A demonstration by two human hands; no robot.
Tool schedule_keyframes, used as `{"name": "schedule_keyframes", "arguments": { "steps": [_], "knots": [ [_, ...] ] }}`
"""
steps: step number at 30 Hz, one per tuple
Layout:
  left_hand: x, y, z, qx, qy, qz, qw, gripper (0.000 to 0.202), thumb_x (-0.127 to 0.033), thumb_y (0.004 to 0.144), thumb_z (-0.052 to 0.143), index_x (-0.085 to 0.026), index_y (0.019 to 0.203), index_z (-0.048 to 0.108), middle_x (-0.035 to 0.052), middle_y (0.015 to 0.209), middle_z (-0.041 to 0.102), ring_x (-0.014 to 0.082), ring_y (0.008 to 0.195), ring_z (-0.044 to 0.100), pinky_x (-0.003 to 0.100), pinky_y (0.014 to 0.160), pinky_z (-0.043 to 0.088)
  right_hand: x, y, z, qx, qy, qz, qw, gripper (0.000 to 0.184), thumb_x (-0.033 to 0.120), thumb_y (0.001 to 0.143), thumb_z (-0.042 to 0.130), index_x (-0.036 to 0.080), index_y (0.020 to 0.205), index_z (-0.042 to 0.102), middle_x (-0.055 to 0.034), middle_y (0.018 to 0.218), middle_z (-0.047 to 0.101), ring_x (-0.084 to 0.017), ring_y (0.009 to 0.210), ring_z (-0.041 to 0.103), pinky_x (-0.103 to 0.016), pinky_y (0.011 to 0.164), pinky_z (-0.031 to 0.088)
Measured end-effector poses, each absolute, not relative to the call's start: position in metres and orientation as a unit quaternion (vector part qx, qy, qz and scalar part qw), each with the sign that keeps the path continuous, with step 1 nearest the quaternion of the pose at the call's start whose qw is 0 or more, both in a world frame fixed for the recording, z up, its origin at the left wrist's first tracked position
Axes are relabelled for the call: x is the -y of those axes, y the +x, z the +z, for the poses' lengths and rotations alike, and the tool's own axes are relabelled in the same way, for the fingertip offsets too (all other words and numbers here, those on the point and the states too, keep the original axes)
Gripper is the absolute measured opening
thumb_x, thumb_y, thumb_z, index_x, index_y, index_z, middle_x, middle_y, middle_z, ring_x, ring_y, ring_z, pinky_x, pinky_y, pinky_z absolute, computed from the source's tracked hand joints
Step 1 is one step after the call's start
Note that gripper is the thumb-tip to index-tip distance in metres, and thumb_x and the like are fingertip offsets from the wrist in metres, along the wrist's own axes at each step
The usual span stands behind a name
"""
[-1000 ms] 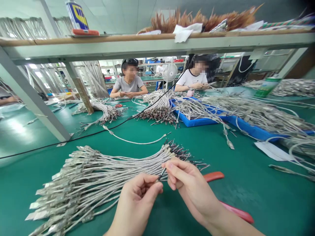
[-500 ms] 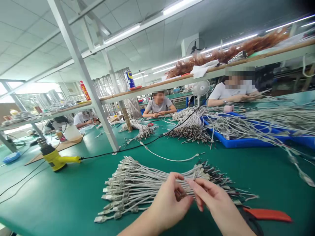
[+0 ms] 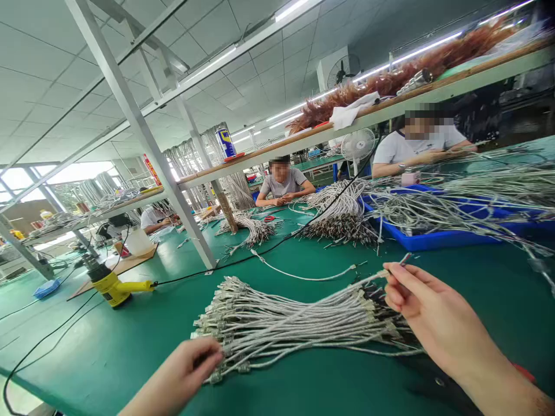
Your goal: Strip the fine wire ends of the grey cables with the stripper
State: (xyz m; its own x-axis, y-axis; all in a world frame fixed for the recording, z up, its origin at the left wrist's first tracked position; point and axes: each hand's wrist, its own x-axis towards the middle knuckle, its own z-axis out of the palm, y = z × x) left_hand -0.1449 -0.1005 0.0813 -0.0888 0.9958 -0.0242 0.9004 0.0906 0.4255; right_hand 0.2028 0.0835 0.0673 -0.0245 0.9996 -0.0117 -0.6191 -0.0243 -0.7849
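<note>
One cable (image 3: 373, 276) is raised out of the heap, and dozens more lie beneath it. The right hand (image 3: 437, 318) has its fingers (image 3: 396, 276) pinched shut on that cable's dark wire end, which they hold just above the far side of the bundle (image 3: 295, 323). From there it slopes down and across towards the left hand (image 3: 184, 372). The left fingers (image 3: 212, 353) are curled in against the metal plug ends at the near corner of the bundle. They appear to nip the plug of this same cable, though the heap hides part of the run.

The bundle rests on the green worktop (image 3: 143, 341) between the two sets of fingers, with the plugs all towards the left fingers and the bare wire tails fanned out under the right ones. A single loose cable (image 3: 303, 278) lies apart, beyond the bundle from the fingers. A red-handled tool (image 3: 525, 373) peeps out from under the right wrist, with nobody holding it. A yellow heat gun (image 3: 113, 287) sits well off past the left fingers.

As for progress, my reading is that the cables are handled one at a time and only this one is in hand. No second sorted pile shows near the fingers, so I cannot tell how many are already dealt with, and the bulk looks untouched. Far beyond the fingers, a blue tray (image 3: 433, 238) and other heaps (image 3: 342, 222) hold many more, where other people (image 3: 284, 184) sit at their own cables.
</note>
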Motion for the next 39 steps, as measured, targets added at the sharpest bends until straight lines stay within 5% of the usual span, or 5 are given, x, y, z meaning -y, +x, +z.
{"name": "schedule_keyframes", "arguments": {
  "steps": [6, 9, 13, 22, 39],
  "knots": [
    [-0.025, -0.181, 0.101, -0.693, 0.719, 0.053, 0.025, 0.031, -0.035, 0.099, 0.039, -0.02, 0.102, 0.066, 0.0083, 0.105, 0.066, 0.0216, 0.095, 0.061, 0.033, 0.086, 0.047, -0.114, 0.21, 0.051, 0.299, -0.343, 0.627, 0.632, 0.02, 0.023, 0.06, 0.083, 0.014, 0.071, 0.068, -0.0003, 0.066, 0.058, -0.008, 0.049, 0.046, -0.015, 0.038, 0.043],
    [-0.09, -0.188, 0.093, -0.686, 0.728, 0.008, -0.014, 0.025, -0.034, 0.096, 0.051, -0.016, 0.11, 0.063, 0.0087, 0.111, 0.063, 0.0219, 0.099, 0.061, 0.043, 0.091, 0.048, -0.122, 0.217, 0.047, 0.316, -0.358, 0.614, 0.628, 0.026, 0.019, 0.067, 0.078, 0.016, 0.09, 0.066, -0.0065, 0.097, 0.067, -0.014, 0.066, 0.061, -0.019, 0.049, 0.053],
    [-0.143, -0.18, 0.062, -0.682, 0.728, -0.037, -0.061, 0.034, -0.03, 0.093, 0.059, -0.017, 0.124, 0.056, 0.0109, 0.13, 0.053, 0.0272, 0.114, 0.054, 0.05, 0.096, 0.046, -0.127, 0.218, 0.039, 0.342, -0.398, 0.595, 0.609, 0.038, 0.021, 0.074, 0.074, 0.018, 0.108, 0.058, -0.0113, 0.129, 0.057, -0.02, 0.089, 0.066, -0.024, 0.059, 0.057],
    [-0.187, -0.164, 0.014, -0.675, 0.729, -0.099, -0.059, 0.033, -0.03, 0.094, 0.058, -0.017, 0.124, 0.055, 0.0107, 0.126, 0.055, 0.025, 0.107, 0.058, 0.046, 0.09, 0.051, -0.125, 0.206, 0.023, 0.449, -0.454, 0.563, 0.525, 0.027, 0.037, 0.073, 0.071, 0.016, 0.091, 0.068, -0.0044, 0.073, 0.067, -0.017, 0.065, 0.059, -0.022, 0.049, 0.045],
    [-0.174, -0.145, 0.021, -0.615, 0.783, -0.055, -0.081, 0.029, -0.03, 0.094, 0.058, -0.016, 0.12, 0.058, 0.0105, 0.125, 0.056, 0.025, 0.109, 0.057, 0.047, 0.092, 0.049, -0.116, 0.196, 0.027, 0.553, -0.444, 0.529, 0.467, 0.036, 0.052, 0.069, 0.059, 0.018, 0.078, 0.063, -0.0001, 0.058, 0.056, -0.016, 0.053, 0.05, -0.026, 0.049, 0.04]
  ]
}}
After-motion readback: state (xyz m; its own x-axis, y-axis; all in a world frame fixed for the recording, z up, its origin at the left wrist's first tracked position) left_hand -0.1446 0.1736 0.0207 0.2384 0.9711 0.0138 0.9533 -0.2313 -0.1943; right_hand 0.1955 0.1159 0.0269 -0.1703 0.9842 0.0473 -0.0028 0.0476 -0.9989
